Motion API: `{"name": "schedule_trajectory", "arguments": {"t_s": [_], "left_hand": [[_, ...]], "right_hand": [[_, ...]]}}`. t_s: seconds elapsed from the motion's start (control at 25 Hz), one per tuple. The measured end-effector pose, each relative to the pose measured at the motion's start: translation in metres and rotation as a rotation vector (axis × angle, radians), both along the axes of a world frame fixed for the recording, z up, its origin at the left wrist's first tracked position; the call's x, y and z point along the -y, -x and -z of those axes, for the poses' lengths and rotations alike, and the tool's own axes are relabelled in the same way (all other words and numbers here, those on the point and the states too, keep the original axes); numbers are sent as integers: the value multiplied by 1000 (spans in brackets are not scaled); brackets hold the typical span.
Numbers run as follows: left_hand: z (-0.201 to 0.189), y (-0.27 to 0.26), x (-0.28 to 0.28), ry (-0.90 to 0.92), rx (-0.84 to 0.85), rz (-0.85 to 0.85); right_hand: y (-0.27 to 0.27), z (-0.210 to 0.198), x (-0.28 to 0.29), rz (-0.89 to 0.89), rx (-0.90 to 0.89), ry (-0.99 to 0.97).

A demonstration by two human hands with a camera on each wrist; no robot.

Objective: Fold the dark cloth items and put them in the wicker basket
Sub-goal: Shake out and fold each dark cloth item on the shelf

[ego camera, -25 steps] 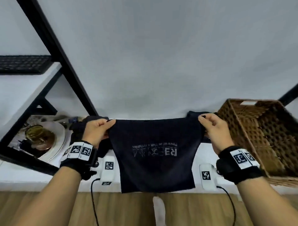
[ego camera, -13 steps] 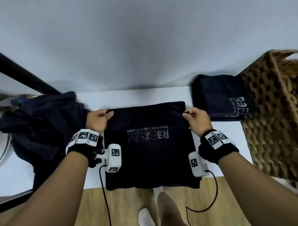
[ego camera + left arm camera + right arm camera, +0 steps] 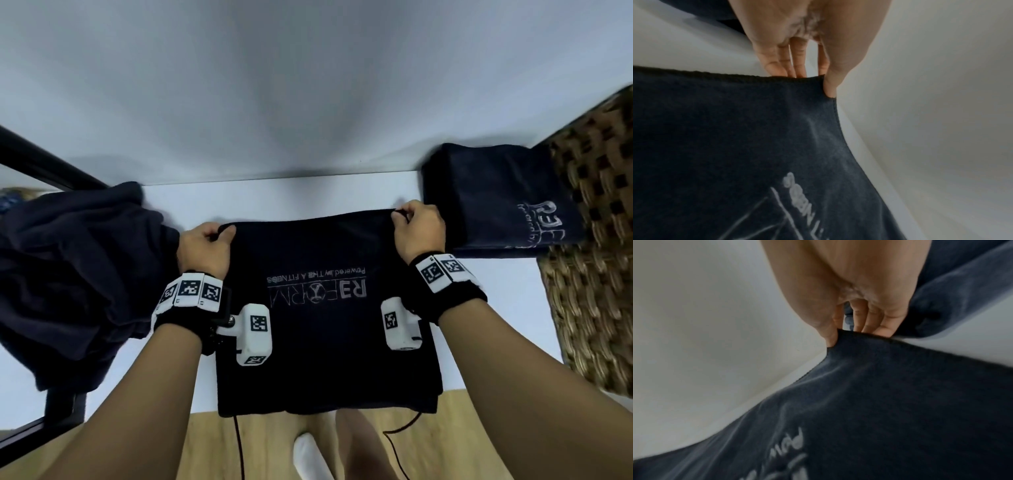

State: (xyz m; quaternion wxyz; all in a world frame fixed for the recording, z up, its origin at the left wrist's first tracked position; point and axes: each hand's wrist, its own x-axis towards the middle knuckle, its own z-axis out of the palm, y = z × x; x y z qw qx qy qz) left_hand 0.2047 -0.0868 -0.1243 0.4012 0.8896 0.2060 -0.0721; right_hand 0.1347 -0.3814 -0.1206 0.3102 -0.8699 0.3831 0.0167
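Observation:
A dark cloth (image 3: 318, 325) with a pale printed logo lies spread on the white table (image 3: 496, 308), its near edge hanging over the table front. My left hand (image 3: 209, 240) pinches its far left corner (image 3: 818, 84); my right hand (image 3: 416, 222) pinches its far right corner (image 3: 846, 337). A folded dark cloth (image 3: 496, 202) lies at the back right against the wicker basket (image 3: 596, 257). A heap of unfolded dark cloth (image 3: 75, 274) sits at the left.
A pale wall rises right behind the table. A black shelf frame (image 3: 44, 164) slants in at the far left. Below the table front are wooden floor (image 3: 274, 445), a foot in a white sock (image 3: 308, 452) and dangling cables.
The cloth hung in the air between my hands a second ago; it now lies flat on the table. My hands came down with it and keep their pinch on the far corners.

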Motion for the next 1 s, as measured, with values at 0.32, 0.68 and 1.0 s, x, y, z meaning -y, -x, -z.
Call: {"name": "schedule_trajectory", "arguments": {"t_s": [0.32, 0.68, 1.0], "left_hand": [[-2, -5, -14, 214, -130, -29], [-31, 8, -22, 801, -249, -160], [-114, 36, -38, 821, 101, -87]], "right_hand": [[-3, -9, 1, -3, 33, -176], [16, -40, 2, -11, 290, -223], [46, -117, 6, -17, 557, -324]]}}
